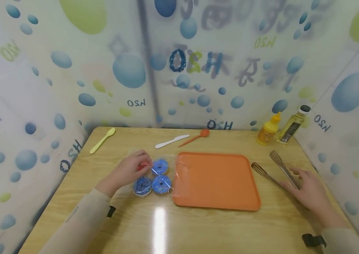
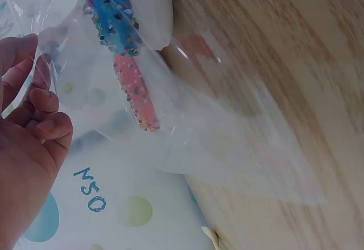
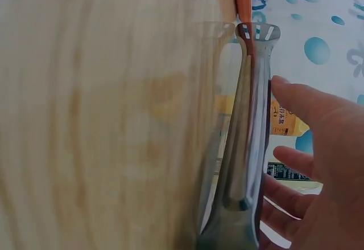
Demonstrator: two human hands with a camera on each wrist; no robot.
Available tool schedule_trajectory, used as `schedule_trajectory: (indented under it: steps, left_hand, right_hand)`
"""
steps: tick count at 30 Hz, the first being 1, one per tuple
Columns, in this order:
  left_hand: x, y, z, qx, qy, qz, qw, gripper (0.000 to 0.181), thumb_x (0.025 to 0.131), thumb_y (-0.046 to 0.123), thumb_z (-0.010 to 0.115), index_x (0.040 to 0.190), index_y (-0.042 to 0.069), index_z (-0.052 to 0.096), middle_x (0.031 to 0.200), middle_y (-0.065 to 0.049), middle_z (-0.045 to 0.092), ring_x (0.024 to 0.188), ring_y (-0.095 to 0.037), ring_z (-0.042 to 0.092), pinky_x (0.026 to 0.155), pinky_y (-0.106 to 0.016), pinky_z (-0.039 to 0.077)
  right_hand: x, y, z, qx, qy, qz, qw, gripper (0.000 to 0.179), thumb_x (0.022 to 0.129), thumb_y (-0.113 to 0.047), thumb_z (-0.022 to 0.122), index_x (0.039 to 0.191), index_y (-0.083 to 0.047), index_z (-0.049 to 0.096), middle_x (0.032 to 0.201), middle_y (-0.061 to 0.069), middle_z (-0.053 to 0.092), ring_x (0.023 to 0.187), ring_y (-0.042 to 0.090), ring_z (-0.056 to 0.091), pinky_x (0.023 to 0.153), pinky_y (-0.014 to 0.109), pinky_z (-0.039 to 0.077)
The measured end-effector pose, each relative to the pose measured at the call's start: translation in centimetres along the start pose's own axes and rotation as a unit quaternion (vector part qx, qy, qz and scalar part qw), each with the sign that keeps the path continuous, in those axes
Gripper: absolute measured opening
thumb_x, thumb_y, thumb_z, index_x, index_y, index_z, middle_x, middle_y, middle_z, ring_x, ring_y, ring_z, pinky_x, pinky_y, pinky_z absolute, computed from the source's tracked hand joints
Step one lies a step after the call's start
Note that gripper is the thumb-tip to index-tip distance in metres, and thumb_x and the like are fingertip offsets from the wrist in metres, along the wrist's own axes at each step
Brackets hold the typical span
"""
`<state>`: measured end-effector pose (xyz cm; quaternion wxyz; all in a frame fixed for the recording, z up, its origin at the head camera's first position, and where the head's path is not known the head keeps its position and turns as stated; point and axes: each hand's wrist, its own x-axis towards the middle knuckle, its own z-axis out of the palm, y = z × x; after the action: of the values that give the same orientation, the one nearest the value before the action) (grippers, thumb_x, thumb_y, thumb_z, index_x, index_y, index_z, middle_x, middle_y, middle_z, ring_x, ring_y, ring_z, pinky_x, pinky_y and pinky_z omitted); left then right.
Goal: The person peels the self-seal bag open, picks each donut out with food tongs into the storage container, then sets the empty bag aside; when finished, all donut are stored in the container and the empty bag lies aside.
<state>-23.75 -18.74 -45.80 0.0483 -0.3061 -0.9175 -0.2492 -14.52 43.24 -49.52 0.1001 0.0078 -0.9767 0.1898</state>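
Note:
In the head view my left hand (image 1: 131, 171) is over a clear plastic bag (image 1: 181, 173) of ring donuts, pinching its film. Three blue-topped donuts (image 1: 161, 184) show through the bag, and a pink-red donut (image 1: 142, 165) is partly hidden by the fingers. The left wrist view shows the film (image 2: 187, 119) drawn up at my left fingers (image 2: 48, 99). On the right, my right hand (image 1: 309, 190) lies along metal tongs (image 1: 279, 176), whose arms are spread. Its fingers (image 3: 293, 162) are loosely extended beside the tongs (image 3: 244, 147), not wrapped round them; whether they touch is hard to tell.
An orange tray (image 1: 217, 181) lies mid-table, with the bag's edge over its left side. Behind are a white knife (image 1: 172, 141), an orange spoon (image 1: 195, 137) and a yellow spoon (image 1: 102, 140). A yellow squeeze bottle (image 1: 266, 132) and an oil bottle (image 1: 292, 127) stand back right.

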Motion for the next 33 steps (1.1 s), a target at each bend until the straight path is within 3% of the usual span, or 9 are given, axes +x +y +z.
schedule_trajectory:
  steps: [7, 11, 19, 27, 33]
  left_hand:
    - [-0.2, 0.3, 0.1, -0.002, -0.008, -0.009, 0.9999, 0.005, 0.097, 0.019, 0.073, 0.096, 0.021, 0.069, 0.106, 0.005, 0.063, 0.097, -0.018, 0.065, 0.085, -0.041, 0.057]
    - [-0.2, 0.4, -0.1, 0.001, -0.008, -0.005, 1.0, 0.005, 0.097, 0.018, 0.073, 0.095, 0.02, 0.069, 0.106, 0.004, 0.063, 0.099, -0.018, 0.065, 0.087, -0.043, 0.057]
    - [-0.3, 0.5, -0.4, 0.001, -0.005, -0.002, 1.0, 0.005, 0.096, 0.016, 0.073, 0.095, 0.019, 0.069, 0.105, 0.004, 0.063, 0.098, -0.018, 0.065, 0.087, -0.043, 0.057]
    - [-0.3, 0.4, -0.6, 0.002, -0.009, -0.003, 1.0, 0.006, 0.096, 0.017, 0.073, 0.095, 0.021, 0.069, 0.103, 0.005, 0.063, 0.098, -0.017, 0.066, 0.088, -0.042, 0.058]
    - [-0.2, 0.6, -0.6, -0.002, -0.016, -0.009, 0.9998, 0.005, 0.097, 0.016, 0.072, 0.096, 0.02, 0.069, 0.103, 0.005, 0.062, 0.097, -0.016, 0.065, 0.086, -0.041, 0.058]
  right_hand:
    - [-0.3, 0.2, -0.1, 0.023, -0.086, 0.035, 0.9954, 0.094, 0.09, -0.055, 0.075, 0.148, 0.01, 0.04, 0.131, 0.038, 0.055, 0.108, 0.053, 0.061, 0.081, 0.063, 0.052]
    - [-0.5, 0.2, -0.1, 0.023, -0.115, 0.052, 0.9917, 0.1, 0.088, -0.059, 0.076, 0.148, 0.012, 0.037, 0.129, 0.039, 0.056, 0.108, 0.051, 0.061, 0.082, 0.061, 0.052]
    - [-0.6, 0.1, 0.0, 0.032, -0.104, 0.045, 0.993, 0.087, 0.092, -0.054, 0.073, 0.143, 0.012, 0.047, 0.124, 0.036, 0.061, 0.106, 0.047, 0.062, 0.083, 0.061, 0.051]
    - [-0.5, -0.4, 0.4, 0.045, -0.032, 0.018, 0.9983, 0.066, 0.098, -0.042, 0.071, 0.135, 0.011, 0.055, 0.12, 0.035, 0.062, 0.105, 0.049, 0.061, 0.08, 0.059, 0.049]
    - [-0.3, -2.3, -0.2, 0.037, -0.002, -0.011, 0.9993, 0.062, 0.096, -0.04, 0.074, 0.134, 0.007, 0.058, 0.119, 0.032, 0.064, 0.1, 0.044, 0.062, 0.075, 0.055, 0.049]
